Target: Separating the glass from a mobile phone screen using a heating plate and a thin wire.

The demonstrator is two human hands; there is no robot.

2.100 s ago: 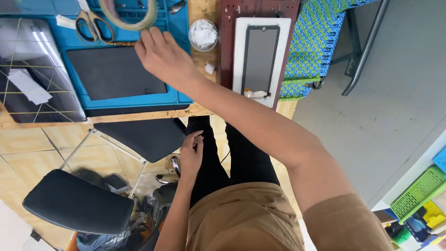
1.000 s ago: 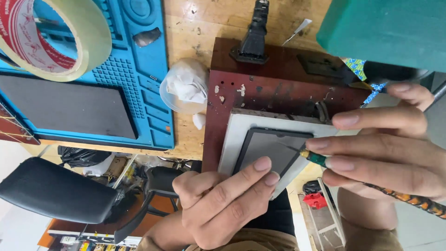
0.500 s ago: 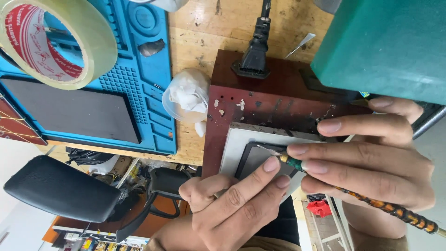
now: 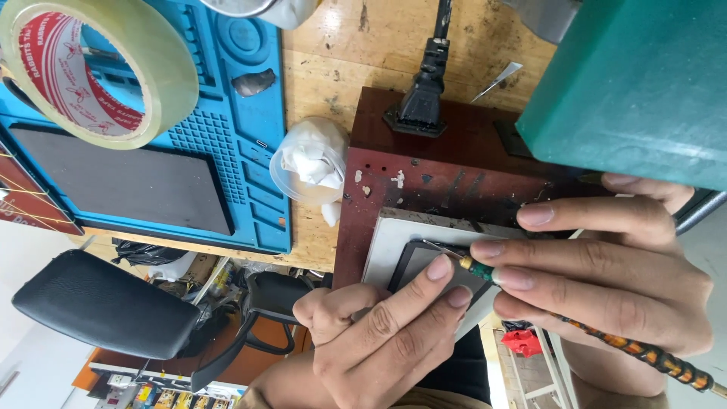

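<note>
A dark red box (image 4: 424, 197) sat on the wooden worktop (image 4: 341, 68); at its six o'clock lay a dark screen (image 4: 424, 265), pinned by left hand (image 4: 379, 333) fingers. The right hand (image 4: 613, 280) pinched a thin screwdriver (image 4: 575, 322) on it.

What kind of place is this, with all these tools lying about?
Probably a small electronics repair bench: a blue silicone work mat on a scuffed wooden tabletop, a dark red heating plate with a black power plug, and a thin screwdriver held over a dark flat screen.
</note>
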